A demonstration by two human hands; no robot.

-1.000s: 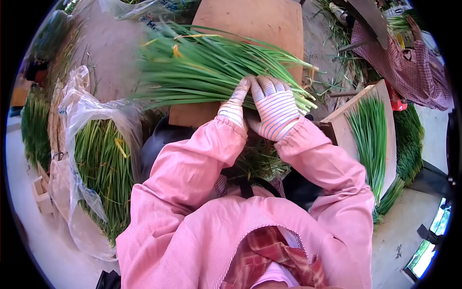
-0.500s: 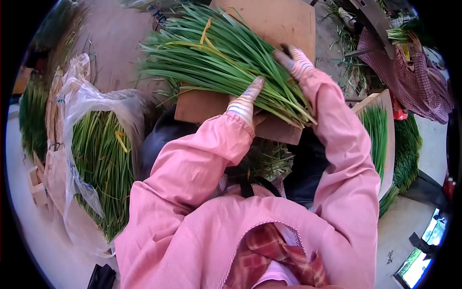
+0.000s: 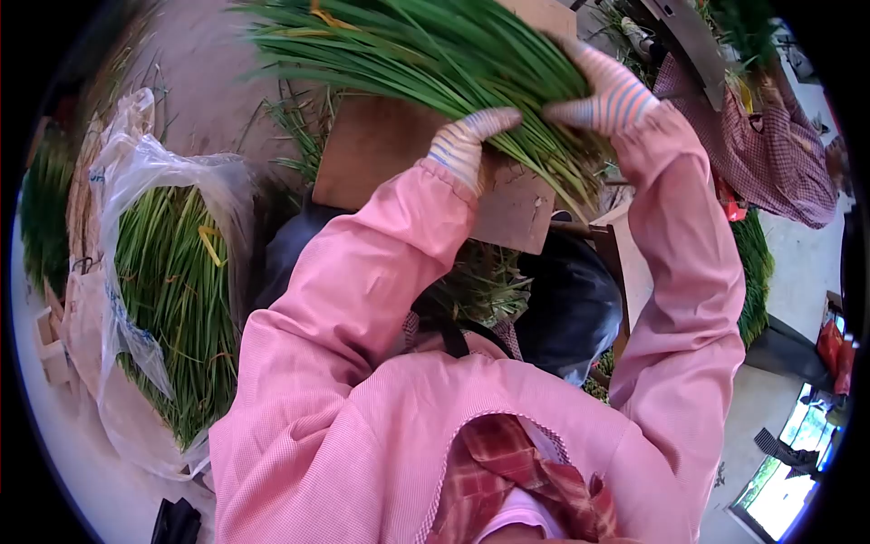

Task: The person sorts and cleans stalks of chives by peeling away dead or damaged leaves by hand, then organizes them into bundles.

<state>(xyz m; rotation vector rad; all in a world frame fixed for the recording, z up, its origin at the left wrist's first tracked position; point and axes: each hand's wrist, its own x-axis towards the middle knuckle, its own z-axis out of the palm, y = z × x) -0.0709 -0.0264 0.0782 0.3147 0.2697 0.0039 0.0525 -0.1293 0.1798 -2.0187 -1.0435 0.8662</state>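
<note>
One wide, head-worn view faces forward and down past the pink top (image 3: 362,426) to the nearby hands (image 3: 461,147).

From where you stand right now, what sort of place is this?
Probably a workplace for handling harvested greens: a bundle of long green leaves is held over a wooden board, a clear plastic bag on the left holds more, and another person in checked clothing is nearby.

A person wears a finely textured pink smock (image 3: 353,435), its roomy sleeves (image 3: 349,263) gathered at the cuffs (image 3: 642,127) and its neckline edged with patterned trim (image 3: 440,480), over red plaid cloth (image 3: 498,453), with dark trousers (image 3: 571,304) and pale gloves (image 3: 623,98) striped blue and orange.
</note>
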